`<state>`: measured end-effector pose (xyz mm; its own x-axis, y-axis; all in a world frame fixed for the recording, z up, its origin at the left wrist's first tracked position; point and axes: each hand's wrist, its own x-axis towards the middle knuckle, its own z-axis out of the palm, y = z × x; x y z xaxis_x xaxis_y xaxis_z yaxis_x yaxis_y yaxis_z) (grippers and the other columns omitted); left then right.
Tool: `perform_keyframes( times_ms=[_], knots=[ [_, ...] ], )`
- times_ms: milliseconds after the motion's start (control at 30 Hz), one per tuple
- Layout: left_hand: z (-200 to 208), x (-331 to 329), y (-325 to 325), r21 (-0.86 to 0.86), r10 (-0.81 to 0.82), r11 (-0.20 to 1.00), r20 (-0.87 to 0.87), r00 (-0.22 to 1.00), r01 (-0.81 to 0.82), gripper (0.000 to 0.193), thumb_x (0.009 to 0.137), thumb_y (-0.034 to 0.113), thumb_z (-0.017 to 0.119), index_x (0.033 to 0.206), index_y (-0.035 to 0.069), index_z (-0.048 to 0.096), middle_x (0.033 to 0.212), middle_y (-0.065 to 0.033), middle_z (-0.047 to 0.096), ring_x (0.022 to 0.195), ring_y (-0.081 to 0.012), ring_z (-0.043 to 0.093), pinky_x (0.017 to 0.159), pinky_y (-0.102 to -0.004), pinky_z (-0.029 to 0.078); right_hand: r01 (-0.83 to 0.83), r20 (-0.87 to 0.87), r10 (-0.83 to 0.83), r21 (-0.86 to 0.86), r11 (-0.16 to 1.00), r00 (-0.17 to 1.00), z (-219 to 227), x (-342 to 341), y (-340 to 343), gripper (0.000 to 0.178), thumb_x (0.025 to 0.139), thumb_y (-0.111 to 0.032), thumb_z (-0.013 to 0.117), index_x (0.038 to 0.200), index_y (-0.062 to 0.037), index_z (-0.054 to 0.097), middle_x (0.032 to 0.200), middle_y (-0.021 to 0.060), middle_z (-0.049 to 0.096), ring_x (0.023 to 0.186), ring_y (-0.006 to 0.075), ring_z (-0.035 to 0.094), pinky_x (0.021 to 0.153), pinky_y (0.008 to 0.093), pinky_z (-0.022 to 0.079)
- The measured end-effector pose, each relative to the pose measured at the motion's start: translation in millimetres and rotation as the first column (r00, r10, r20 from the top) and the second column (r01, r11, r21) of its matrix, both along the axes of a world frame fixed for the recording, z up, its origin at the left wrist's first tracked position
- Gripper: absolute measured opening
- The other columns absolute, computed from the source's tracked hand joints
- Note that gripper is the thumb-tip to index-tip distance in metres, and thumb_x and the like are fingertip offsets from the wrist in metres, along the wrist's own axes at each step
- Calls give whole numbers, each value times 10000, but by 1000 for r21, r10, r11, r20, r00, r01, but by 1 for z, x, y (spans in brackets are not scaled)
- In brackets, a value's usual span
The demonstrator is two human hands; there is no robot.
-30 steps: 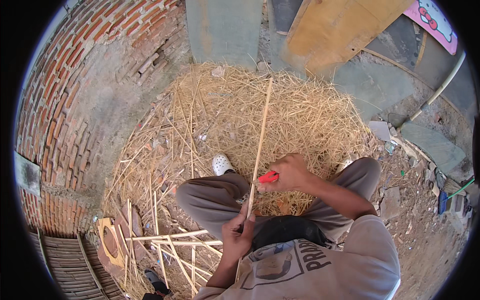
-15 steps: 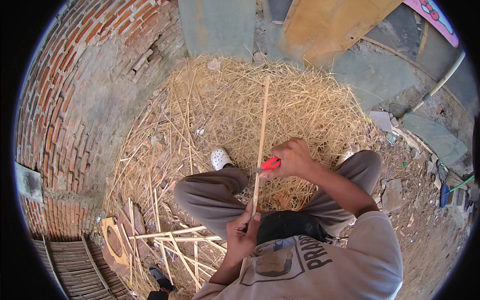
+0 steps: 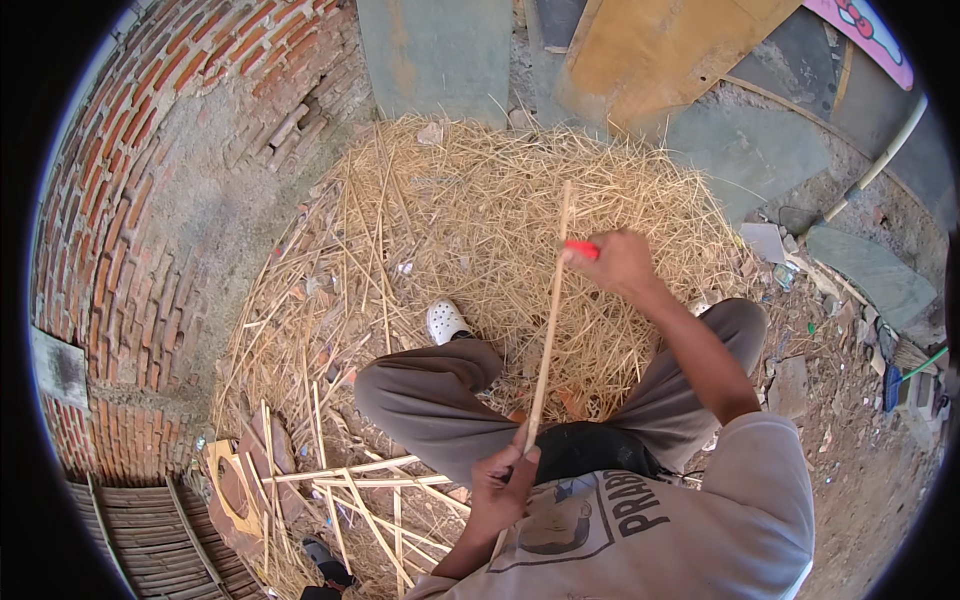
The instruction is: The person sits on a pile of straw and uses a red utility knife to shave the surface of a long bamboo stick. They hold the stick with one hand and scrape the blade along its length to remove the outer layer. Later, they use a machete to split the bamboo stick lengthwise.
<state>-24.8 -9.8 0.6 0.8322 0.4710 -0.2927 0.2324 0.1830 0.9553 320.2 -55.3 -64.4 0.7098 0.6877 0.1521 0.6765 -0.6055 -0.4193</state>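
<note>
Both hands busy: left hand (image 3: 503,487) grips bamboo strip (image 3: 547,330) near its lower end; right hand (image 3: 622,262) holds red-handled knife (image 3: 582,248) against it near the top. Shavings pile (image 3: 480,220) large; more strips (image 3: 360,480) wait.

You're sitting on bare dirt ground (image 3: 800,450) w/ a big heap of dry straw shavings (image 3: 470,230) spread right under and ahead of your legs. Loose split bamboo strips (image 3: 370,480) lie criss-crossed on the ground at your lower left, next to a flat wooden cutout board (image 3: 235,490); your white shoe (image 3: 445,321) rests on the straw. Off to the right the dirt carries small rubble, a flat grey slab (image 3: 870,270) and scraps of litter, approx. at the straw's edge.
</note>
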Motion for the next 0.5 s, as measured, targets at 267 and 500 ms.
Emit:
perform_keyframes(
  times_ms=[267, 500],
  knots=[
    [-3, 12, 20, -82, 100, 992, 52, 994, -95, 404, 966, 36, 537, 1368, 48, 508, 629, 69, 448, 535, -13, 377, 471, -191, 311, -297, 119, 285, 90, 951, 951, 15, -81, 0, 693, 660, -813, 601, 546, -130, 641, 478, 73, 558, 459, 257, 593, 455, 379, 453],
    [-8, 7, 13, 7, 25, 1000, 11, 1000, -25, 403, 962, 35, 542, 1363, 35, 511, 647, 76, 448, 556, -9, 376, 482, -185, 295, -6, -49, 6, -6, 1000, 999, 1, -24, 12, 764, 719, -850, 491, 559, -116, 628, 451, 39, 524, 443, 214, 569, 436, 354, 438]
  ],
)
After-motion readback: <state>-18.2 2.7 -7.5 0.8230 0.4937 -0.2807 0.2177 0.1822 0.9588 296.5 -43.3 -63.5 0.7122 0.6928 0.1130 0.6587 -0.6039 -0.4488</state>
